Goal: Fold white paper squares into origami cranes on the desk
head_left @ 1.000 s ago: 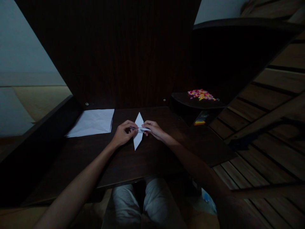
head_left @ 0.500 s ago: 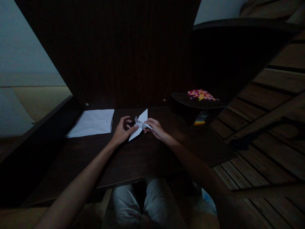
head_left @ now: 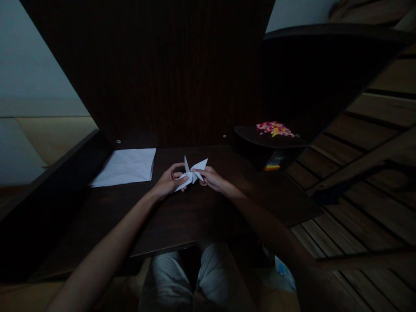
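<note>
A white folded-paper crane (head_left: pixel 193 175), with several pointed flaps, is held between both hands just above the dark desk (head_left: pixel 182 216). My left hand (head_left: pixel 170 180) grips the lower left flap, its thumb on top and fingers curled behind. On the other side my right hand (head_left: pixel 211 178) pinches the right part of the paper between thumb and fingers. One narrow point stands up near the left fingers, and a wide flap slants up to the right. The fingertips beneath the paper are partly hidden.
A stack of white paper sheets (head_left: pixel 126 168) lies left of my hands. On a curved corner shelf (head_left: pixel 247 134) at the right sits a heap of small pink, red and yellow pieces (head_left: pixel 275 128). A low side wall (head_left: pixel 58 182) borders the desk's left. The room is dim.
The paper crane has turned and tilted between my hands and sits slightly lower. My left fingers have moved in behind it, closing around the left flap.
</note>
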Demonstrator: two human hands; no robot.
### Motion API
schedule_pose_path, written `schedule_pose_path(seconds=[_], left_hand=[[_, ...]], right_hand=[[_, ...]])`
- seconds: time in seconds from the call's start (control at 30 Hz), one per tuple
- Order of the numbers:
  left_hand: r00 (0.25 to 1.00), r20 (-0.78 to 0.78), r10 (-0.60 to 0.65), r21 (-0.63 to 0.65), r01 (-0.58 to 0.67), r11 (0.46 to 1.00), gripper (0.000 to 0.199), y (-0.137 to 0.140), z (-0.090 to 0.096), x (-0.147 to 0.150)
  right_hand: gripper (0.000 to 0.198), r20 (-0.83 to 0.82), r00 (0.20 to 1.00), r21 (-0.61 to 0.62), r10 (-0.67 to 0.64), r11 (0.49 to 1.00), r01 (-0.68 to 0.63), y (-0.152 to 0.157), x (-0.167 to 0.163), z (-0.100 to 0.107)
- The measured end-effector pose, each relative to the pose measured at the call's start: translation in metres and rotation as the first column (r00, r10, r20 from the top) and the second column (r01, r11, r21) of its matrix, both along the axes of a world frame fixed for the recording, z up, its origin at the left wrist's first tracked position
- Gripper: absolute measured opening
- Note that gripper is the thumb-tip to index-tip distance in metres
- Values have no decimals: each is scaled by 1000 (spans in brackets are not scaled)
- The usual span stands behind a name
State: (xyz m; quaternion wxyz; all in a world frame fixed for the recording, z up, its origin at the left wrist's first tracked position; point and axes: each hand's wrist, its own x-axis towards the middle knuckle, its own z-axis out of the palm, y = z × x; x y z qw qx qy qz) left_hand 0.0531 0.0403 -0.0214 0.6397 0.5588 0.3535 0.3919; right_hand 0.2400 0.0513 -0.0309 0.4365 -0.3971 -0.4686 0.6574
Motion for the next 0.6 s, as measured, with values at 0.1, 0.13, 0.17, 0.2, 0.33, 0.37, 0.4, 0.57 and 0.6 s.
schedule_pose_path(seconds=[0.1,0.13,0.17,0.2,0.33,0.37,0.4,0.57,0.6], left_hand=[[1000,-2,-1,-15,1,1000,70,1,1,-1],[1000,-2,-4,-19,4,1000,69,1,1,-1],[1000,1,-9,-23,9,1000,69,1,1,-1],[1000,7,-15,-27,15,1000,68,2,2,-1],[999,43,-31,-41,32,999,65,2,2,-2],[998,46,-33,-43,35,998,65,2,3,-2],[998,45,-38,-46,40,998,64,3,3,-3],[996,32,-86,-41,88,995,64,4,3,-5],[995,35,-95,-38,96,995,64,4,3,-5]], right_hand=[[27,-22,1000,-28,-13,1000,12,3,3,0],[27,-32,999,-39,-8,999,7,3,4,0],[27,-41,999,-47,-1,999,-1,4,4,0],[26,-51,999,-53,4,999,-7,4,5,0],[25,-101,995,-81,14,996,-22,4,5,3],[25,-114,993,-92,19,995,-30,3,5,4],[25,-126,992,-102,26,994,-39,3,5,4],[26,-163,985,-112,51,991,-70,2,6,7],[26,-160,985,-109,57,991,-75,1,6,8]])
